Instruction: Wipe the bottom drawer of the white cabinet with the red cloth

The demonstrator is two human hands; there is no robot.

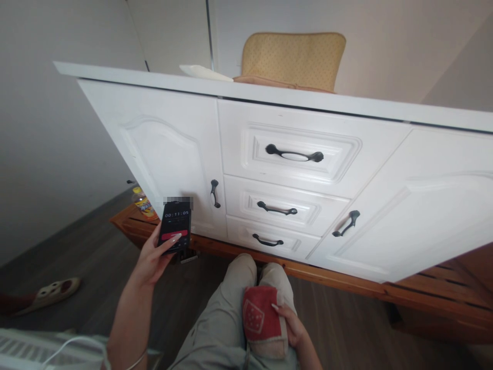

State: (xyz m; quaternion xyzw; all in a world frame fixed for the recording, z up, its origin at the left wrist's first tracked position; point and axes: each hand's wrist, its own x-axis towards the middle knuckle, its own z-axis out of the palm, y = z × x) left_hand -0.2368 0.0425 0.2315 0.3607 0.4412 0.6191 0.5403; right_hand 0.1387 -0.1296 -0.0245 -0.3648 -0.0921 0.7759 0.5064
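Note:
My left hand (156, 255) is wrapped round a black smartphone (176, 226), its thumb lying over the red button on the lit screen. A timer reading shows near the top of that screen. The phone is held up before the left door of a white cabinet (165, 149). Low at the right, my right hand (289, 325) grips a folded red cloth (264, 313) with a pale edge and a light square pattern. This cloth rests against my thigh, and some of the right fingers are hidden behind it.
Dark handles (295, 153) stick out from the cabinet's drawers and doors. The cabinet stands on a brown wooden bench (346, 288). A bottle with a yellow cap (144, 204) is at its left end. Another person's foot in a beige clog (57, 293) is at the left. A yellow padded backrest (295, 59) rises behind.

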